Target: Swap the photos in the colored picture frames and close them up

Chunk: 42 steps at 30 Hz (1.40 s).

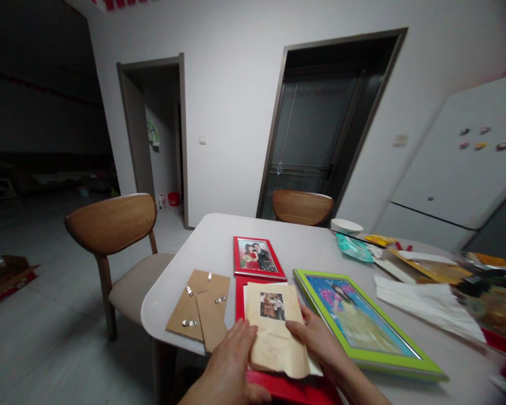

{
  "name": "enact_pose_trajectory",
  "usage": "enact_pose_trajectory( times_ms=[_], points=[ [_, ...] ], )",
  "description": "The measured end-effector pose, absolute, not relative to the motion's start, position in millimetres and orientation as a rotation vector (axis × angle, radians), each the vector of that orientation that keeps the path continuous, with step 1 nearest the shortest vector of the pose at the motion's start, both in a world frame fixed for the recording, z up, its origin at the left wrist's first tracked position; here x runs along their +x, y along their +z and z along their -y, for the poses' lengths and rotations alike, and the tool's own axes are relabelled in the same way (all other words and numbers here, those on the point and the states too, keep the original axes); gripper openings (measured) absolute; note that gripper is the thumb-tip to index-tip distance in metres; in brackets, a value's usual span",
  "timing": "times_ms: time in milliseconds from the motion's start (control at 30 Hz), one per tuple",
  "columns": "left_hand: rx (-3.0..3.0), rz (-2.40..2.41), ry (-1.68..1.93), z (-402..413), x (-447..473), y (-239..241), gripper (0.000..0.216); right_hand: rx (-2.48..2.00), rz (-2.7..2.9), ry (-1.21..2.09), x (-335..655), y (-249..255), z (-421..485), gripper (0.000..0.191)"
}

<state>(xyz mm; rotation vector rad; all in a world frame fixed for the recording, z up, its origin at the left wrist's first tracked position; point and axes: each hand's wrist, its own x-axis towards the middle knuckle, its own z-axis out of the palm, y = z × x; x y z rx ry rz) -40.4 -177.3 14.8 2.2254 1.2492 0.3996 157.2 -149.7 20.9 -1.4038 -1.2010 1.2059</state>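
Note:
A beige sheet (278, 346) with a small printed photo and a curled lower edge lies over white paper, above a red frame (293, 388). My right hand (314, 337) grips the sheet's right side, thumb on top, fingers partly hidden. Along its left edge, my left hand (236, 351) rests with fingers stretched out, touching the sheet. Just beyond is a smaller red picture frame (259, 259) holding a photo of a couple. On the right lies a green picture frame (362, 320) with a portrait in a yellow dress. Brown backing boards (200, 309) with metal clips lie at left.
A white bowl (346, 226), a teal packet (354, 248), white tissue (425, 306) and yellow envelopes (430, 267) crowd the table's right side. Wooden chairs stand at the left (113, 222) and far side (302, 207) of the white table (219, 225).

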Motion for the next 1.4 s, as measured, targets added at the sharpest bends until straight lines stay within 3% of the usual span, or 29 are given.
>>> enact_pose_trajectory(
  times_ms=[167,333,433,633,1000,1233,1400],
  points=[
    [2.234,-1.269,0.382,179,-44,20,0.093,-1.748,1.660,0.751,159,24,146,0.043],
    [2.290,-1.221,0.444,179,-46,19,0.067,-2.078,1.962,0.279,161,31,148,0.037],
    [2.293,-1.199,0.447,181,-46,20,0.059,-2.147,2.015,0.231,159,32,147,0.038],
    [2.284,-1.236,0.402,184,-44,27,0.077,-2.220,2.034,0.079,155,27,152,0.045],
    [2.402,-1.069,0.453,183,-47,26,0.027,-2.131,2.033,-0.184,161,13,145,0.036],
    [2.407,-1.101,0.519,187,-43,32,0.025,-2.028,2.076,-0.313,159,11,138,0.029],
    [2.408,-1.237,0.596,182,-85,31,0.053,-1.771,2.132,-0.156,130,15,143,0.031]
  ],
)
